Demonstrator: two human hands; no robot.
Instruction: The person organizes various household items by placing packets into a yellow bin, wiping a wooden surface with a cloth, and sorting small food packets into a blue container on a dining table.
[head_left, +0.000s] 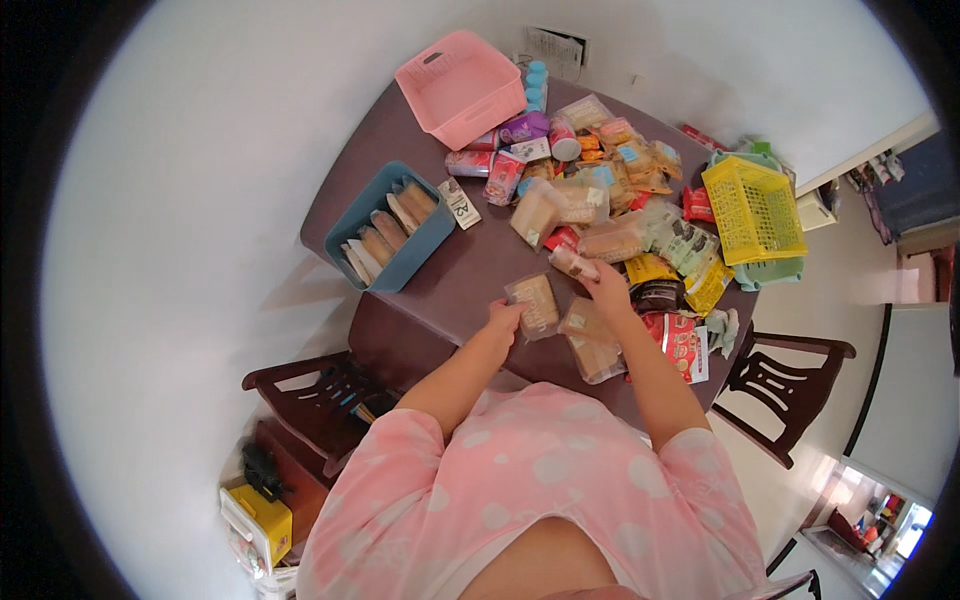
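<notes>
My left hand (507, 318) grips the edge of a clear packet of sliced bread (537, 306) above the table's near part. In my right hand (609, 288) is a small pink-and-white wrapped packet (573, 263), held at one end. Just below that wrist lie more clear bread packets (591, 349). A blue plastic bin (405, 262) stands to the left, with several bread packets (382, 229) upright inside. Beyond my hands spreads a heap of packaged food, including a brown bread packet (538, 214) and a long wrapped loaf (611, 238).
A pink basket (469, 90) sits at the back left, near blue-capped bottles (535, 79). At the right edge are stacked yellow (754, 210) and green baskets (772, 274). A red pouch (673, 341) lies near right. Wooden chairs (787, 382) flank the dark table (465, 285).
</notes>
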